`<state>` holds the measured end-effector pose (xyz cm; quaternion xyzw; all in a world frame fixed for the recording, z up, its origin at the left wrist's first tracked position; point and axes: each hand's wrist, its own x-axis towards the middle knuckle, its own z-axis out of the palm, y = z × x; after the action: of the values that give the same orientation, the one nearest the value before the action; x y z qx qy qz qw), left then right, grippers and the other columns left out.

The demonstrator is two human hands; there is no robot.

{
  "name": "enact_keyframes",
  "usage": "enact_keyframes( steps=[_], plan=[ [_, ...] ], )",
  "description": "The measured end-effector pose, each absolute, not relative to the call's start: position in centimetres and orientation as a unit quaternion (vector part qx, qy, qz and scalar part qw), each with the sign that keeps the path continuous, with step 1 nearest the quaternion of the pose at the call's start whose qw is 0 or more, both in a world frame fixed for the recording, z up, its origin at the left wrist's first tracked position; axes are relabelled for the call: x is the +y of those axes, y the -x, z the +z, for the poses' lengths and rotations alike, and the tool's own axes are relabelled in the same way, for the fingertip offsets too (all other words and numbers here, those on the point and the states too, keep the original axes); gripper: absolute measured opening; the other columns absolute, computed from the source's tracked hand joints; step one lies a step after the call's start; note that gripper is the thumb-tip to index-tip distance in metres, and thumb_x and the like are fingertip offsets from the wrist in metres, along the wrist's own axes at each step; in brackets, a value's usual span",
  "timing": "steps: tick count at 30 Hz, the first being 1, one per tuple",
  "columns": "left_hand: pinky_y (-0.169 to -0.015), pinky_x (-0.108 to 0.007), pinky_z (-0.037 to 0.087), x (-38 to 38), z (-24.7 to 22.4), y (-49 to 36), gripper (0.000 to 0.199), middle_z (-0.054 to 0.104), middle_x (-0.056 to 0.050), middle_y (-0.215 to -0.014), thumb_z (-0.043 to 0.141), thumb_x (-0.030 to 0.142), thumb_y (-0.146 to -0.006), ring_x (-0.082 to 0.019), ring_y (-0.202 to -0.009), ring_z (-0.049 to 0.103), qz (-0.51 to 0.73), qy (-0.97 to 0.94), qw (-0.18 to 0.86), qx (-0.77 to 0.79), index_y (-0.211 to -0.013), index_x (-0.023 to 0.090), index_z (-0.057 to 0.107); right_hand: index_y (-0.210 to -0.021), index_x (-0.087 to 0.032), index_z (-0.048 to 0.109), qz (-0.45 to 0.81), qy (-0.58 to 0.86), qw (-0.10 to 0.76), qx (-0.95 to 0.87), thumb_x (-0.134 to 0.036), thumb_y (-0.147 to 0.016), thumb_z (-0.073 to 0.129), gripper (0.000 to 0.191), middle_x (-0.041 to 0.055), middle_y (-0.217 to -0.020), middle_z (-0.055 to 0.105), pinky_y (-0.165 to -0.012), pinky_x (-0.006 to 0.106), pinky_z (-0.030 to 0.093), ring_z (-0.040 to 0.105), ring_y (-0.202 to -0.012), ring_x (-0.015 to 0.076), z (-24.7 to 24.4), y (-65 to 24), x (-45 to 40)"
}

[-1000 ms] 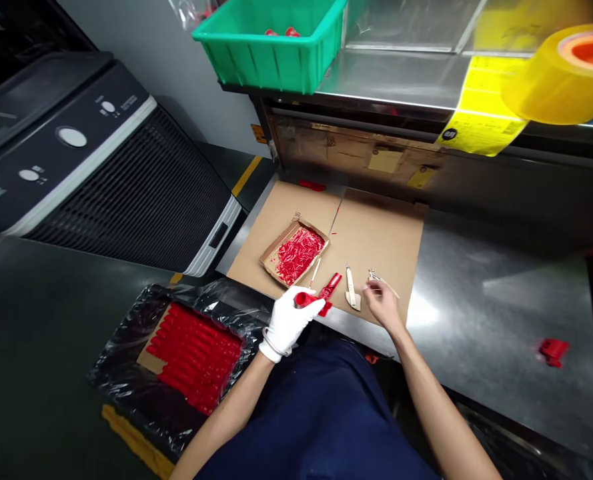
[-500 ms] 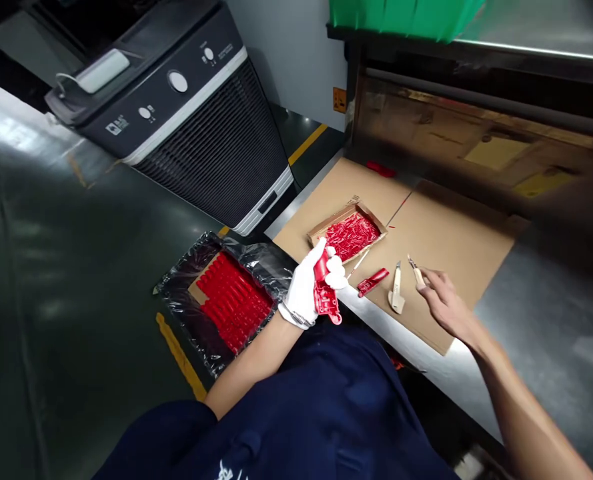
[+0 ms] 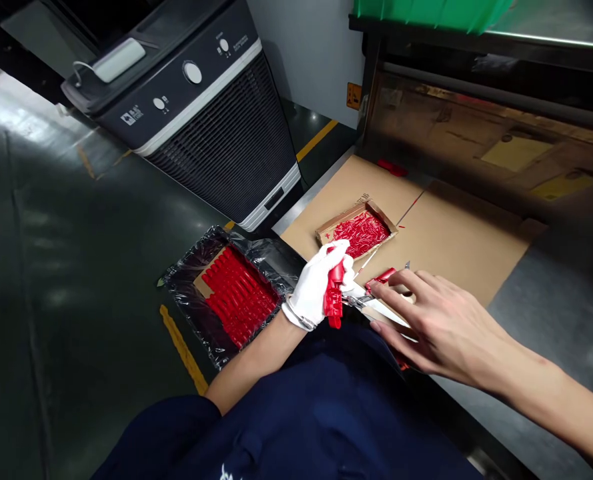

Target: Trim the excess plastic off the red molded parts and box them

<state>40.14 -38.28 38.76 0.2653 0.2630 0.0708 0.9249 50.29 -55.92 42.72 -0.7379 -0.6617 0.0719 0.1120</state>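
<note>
My left hand [image 3: 321, 283] curled round a red part [image 3: 333, 300], right hand [image 3: 441, 327] pinching pliers [image 3: 360, 303] close beside it, box [image 3: 345, 219] beyond left hand

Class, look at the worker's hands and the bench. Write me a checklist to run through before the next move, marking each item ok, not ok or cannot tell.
1. Red part held: ok, the left hand grips it.
2. Plier-like tool held: ok, its handles are in the right hand, tip toward the red part.
3. Both hands gloved: not ok, the left wears a white glove, the right is bare.
4. Tool tip clear of the red part: cannot tell, they look very close, but contact is unclear.
5. Red scraps contained: not ok, most lie in the cardboard tray, but bits lie outside it.
</note>
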Motion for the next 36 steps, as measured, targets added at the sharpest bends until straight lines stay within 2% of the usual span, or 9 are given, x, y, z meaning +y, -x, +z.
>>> enact_keyframes(
  steps=[9, 17, 22, 26, 30, 36],
  plan=[
    [-0.045, -0.017, 0.034, -38.9, 39.3, -40.0, 0.023, 0.048, 0.006, -0.066, 0.066, 0.033, -0.087, -0.005, -0.047, 0.042, 0.081, -0.346, 0.889, 0.288, -0.094, 0.02, 0.05, -0.111, -0.019, 0.065, -0.028, 0.736, -0.006, -0.677, -0.042, -0.093, 0.042, 0.037, 0.0136, -0.092, 0.06, -0.066, 0.039, 0.036, 0.05, -0.074, 0.025, 43.6, -48.7, -54.5],
    [-0.043, -0.018, 0.025, -39.7, 38.8, -40.3, 0.032, 0.038, 0.009, -0.056, 0.07, 0.033, -0.082, -0.005, -0.042, 0.035, 0.018, -0.298, 0.906, 0.301, -0.077, 0.021, 0.041, -0.095, -0.018, 0.064, -0.013, 0.707, 0.034, -0.706, -0.037, -0.096, 0.042, 0.028, 0.0073, -0.082, 0.061, -0.059, 0.034, 0.032, 0.055, -0.07, 0.0206, 42.5, -49.4, -54.6],
    [-0.043, -0.019, 0.024, -40.1, 37.4, -40.3, 0.034, 0.036, 0.008, -0.052, 0.065, 0.029, -0.084, -0.005, -0.041, 0.034, -0.067, -0.276, 0.91, 0.302, -0.068, 0.02, 0.037, -0.085, -0.019, 0.06, 0.041, 0.685, 0.015, -0.728, -0.039, -0.1, 0.039, 0.033, 0.0027, -0.076, 0.062, -0.05, 0.033, 0.02, 0.051, -0.054, 0.0144, 41.6, -49.8, -54.8],
    [-0.041, -0.02, 0.025, -39.9, 36.1, -40.3, 0.035, 0.037, 0.007, -0.051, 0.065, 0.029, -0.084, -0.005, -0.04, 0.034, -0.12, -0.277, 0.914, 0.27, -0.065, 0.02, 0.038, -0.088, -0.019, 0.06, 0.063, 0.679, -0.005, -0.732, -0.04, -0.098, 0.043, 0.029, 0.0051, -0.082, 0.063, -0.054, 0.034, 0.025, 0.056, -0.061, 0.0169, 41.8, -50.2, -54.4],
    [-0.04, -0.019, 0.026, -39.6, 35.9, -40.6, 0.029, 0.041, 0.007, -0.054, 0.064, 0.03, -0.085, -0.005, -0.04, 0.036, -0.112, -0.265, 0.921, 0.262, -0.069, 0.018, 0.043, -0.096, -0.018, 0.061, 0.086, 0.675, -0.014, -0.733, -0.042, -0.095, 0.046, 0.029, 0.0103, -0.094, 0.062, -0.064, 0.036, 0.033, 0.058, -0.074, 0.021, 42.6, -50.7, -53.9],
    [-0.041, -0.018, 0.029, -39.6, 35.8, -41.1, 0.033, 0.037, 0.008, -0.051, 0.062, 0.027, -0.087, -0.005, -0.039, 0.036, -0.018, -0.227, 0.922, 0.312, -0.068, 0.02, 0.036, -0.091, -0.018, 0.062, 0.083, 0.688, -0.011, -0.721, -0.042, -0.095, 0.042, 0.031, 0.0099, -0.085, 0.061, -0.064, 0.036, 0.032, 0.054, -0.071, 0.0203, 42.7, -51.0, -53.1]
  ],
)
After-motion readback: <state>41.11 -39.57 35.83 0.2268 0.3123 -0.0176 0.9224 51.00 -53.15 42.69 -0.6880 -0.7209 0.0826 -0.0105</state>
